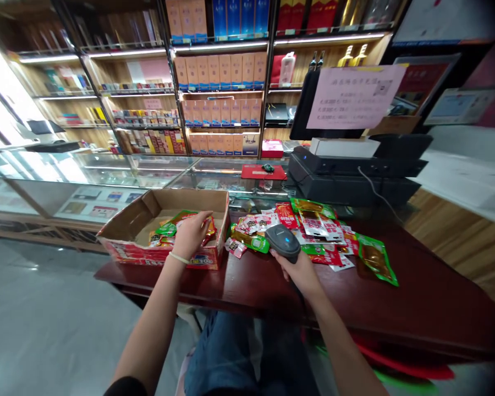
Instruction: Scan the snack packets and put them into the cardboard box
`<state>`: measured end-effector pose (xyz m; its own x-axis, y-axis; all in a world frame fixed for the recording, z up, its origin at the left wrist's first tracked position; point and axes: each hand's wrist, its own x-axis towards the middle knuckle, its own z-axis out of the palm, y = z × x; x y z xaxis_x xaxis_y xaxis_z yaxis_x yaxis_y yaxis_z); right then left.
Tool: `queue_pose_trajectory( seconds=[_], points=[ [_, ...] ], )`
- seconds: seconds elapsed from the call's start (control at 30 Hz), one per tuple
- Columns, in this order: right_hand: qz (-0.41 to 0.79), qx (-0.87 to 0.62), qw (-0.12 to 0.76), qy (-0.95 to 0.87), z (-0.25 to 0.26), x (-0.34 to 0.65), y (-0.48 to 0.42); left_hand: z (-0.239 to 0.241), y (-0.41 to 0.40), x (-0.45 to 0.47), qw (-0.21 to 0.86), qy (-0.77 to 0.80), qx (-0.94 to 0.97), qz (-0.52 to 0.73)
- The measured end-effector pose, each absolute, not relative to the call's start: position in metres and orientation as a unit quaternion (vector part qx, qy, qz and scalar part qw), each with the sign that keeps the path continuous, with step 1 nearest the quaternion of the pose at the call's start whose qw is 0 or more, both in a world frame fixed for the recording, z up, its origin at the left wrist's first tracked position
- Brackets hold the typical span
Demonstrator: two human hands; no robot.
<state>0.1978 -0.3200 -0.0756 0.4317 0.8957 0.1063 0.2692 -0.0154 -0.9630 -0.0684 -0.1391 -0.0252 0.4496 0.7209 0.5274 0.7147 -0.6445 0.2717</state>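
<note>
All is shot via one head-worn cam, wide-angle, pitched fwd & down. Wearer's lap (pixel 226 357) is caught v. close at 6 o'clock. L hand (pixel 192 236), approx. 8 o'clock, & R hand (pixel 300 270), approx. 4–5, are looked down on at short range, as is tabletop (pixel 251 287). Shelves (pixel 220 48) at 12 o'clock are faced approx. head-on, farther off.
</note>
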Motion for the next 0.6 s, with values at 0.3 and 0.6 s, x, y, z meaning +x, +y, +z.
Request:
queue_pose_trajectory(
  seconds=[0.3,0.6],
  points=[
    [0.255,-0.7,0.558,-0.365,-0.085,0.25,-0.367,-0.027,-0.179,0.018,0.021,0.278,0.884,0.376],
    [0.151,-0.754,0.575,-0.281,-0.094,0.344,-0.448,-0.058,-0.235,0.185,0.136,0.132,0.92,0.343]
  ],
)
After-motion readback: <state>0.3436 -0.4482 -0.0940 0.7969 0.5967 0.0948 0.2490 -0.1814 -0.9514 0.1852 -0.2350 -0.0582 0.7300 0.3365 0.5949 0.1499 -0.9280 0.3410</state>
